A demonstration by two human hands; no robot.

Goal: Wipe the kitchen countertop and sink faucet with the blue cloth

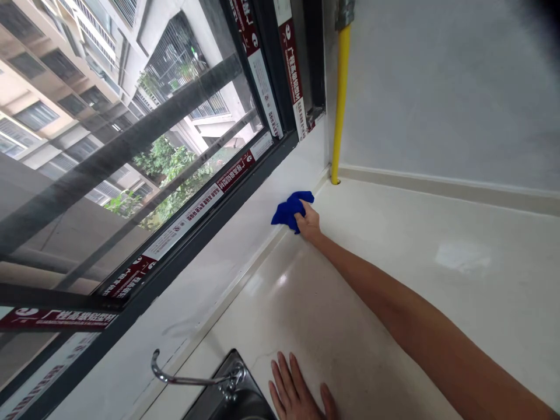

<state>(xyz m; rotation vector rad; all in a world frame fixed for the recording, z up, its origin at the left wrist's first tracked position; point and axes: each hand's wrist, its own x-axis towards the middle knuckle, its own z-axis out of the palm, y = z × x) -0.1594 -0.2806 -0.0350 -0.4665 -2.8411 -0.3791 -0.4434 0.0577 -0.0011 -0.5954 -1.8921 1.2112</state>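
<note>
My right hand (308, 221) reaches far across the cream countertop (394, 280) and is closed on a bunched blue cloth (289, 210). The cloth presses against the low white upstand below the window sill, close to the corner. My left hand (300, 391) lies flat on the countertop at the bottom edge of the view, fingers stretched out, holding nothing, just right of the sink.
A steel sink (231, 402) with a curved tap (175, 376) sits at the bottom. A dark-framed window (188, 233) with red and white stickers runs along the left. A yellow pipe (340, 99) stands in the corner against the grey wall (446, 87).
</note>
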